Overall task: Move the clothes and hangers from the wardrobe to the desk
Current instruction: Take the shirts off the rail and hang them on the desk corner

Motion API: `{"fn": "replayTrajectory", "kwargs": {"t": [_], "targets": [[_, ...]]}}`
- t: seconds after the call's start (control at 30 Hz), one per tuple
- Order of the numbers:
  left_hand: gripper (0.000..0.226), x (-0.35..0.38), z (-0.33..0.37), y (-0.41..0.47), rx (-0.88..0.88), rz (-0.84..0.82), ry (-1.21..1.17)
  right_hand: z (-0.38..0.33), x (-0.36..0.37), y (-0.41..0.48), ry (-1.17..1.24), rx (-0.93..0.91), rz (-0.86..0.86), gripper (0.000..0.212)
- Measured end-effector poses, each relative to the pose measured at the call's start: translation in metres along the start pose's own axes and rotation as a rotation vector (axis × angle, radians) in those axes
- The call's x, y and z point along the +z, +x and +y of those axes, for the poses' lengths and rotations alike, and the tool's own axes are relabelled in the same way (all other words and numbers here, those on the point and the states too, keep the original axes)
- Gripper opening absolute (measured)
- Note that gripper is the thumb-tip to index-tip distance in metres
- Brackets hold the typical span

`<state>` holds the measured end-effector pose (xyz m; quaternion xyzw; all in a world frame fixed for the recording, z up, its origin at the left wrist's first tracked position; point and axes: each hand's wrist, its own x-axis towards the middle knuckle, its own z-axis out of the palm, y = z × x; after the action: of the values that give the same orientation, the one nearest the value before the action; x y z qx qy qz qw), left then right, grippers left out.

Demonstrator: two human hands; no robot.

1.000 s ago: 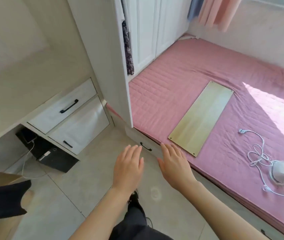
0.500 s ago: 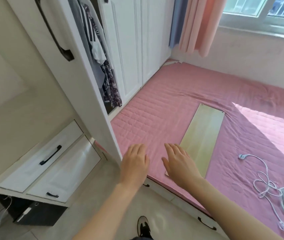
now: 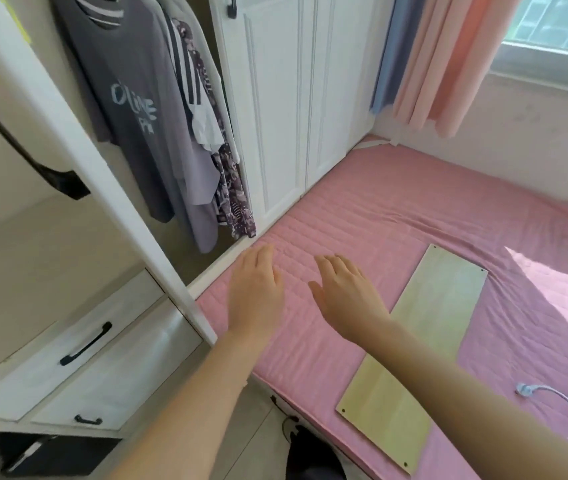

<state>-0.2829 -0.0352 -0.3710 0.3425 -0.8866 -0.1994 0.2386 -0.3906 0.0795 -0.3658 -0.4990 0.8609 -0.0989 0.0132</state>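
Clothes hang inside the open wardrobe at the upper left: a dark grey printed T-shirt (image 3: pixel 126 98) in front, a lilac garment (image 3: pixel 192 161) behind it, then a striped top (image 3: pixel 199 98) and a dark patterned piece (image 3: pixel 234 199). Their hangers are cut off by the top edge. My left hand (image 3: pixel 256 292) and my right hand (image 3: pixel 345 296) are stretched out side by side, fingers straight, holding nothing, over the pink mattress (image 3: pixel 397 209) below and right of the clothes.
The open wardrobe door (image 3: pixel 68 140) with its black handle (image 3: pixel 29 157) stands at the left. White drawers (image 3: pixel 78 351) sit below it. A pale wooden board (image 3: pixel 417 351) and a white cable (image 3: pixel 559 403) lie on the mattress. Closed white doors (image 3: pixel 296 98) and curtains (image 3: pixel 442 57) are behind.
The view has risen from the floor and drawers up to the wardrobe, bringing the hanging clothes into view. Both hands have moved up and forward, from over the floor to over the mattress.
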Motion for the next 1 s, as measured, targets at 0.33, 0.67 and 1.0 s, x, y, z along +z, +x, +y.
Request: {"fn": "replayTrajectory", "kwargs": {"t": [0.33,0.67,1.0], "targets": [[0.034,-0.009,0.0,0.137,-0.279,0.32,0.093,0.014,-0.047,0.159,0.05,-0.276,0.053,0.049],[0.034,-0.046,-0.011,0.267,-0.254,0.503,0.277,-0.001,-0.109,0.307,0.079,-0.477,0.132,0.04],[0.039,-0.1,-0.048,0.361,-0.2,0.464,0.435,-0.049,-0.154,0.426,0.189,-0.56,0.148,0.034]]}}
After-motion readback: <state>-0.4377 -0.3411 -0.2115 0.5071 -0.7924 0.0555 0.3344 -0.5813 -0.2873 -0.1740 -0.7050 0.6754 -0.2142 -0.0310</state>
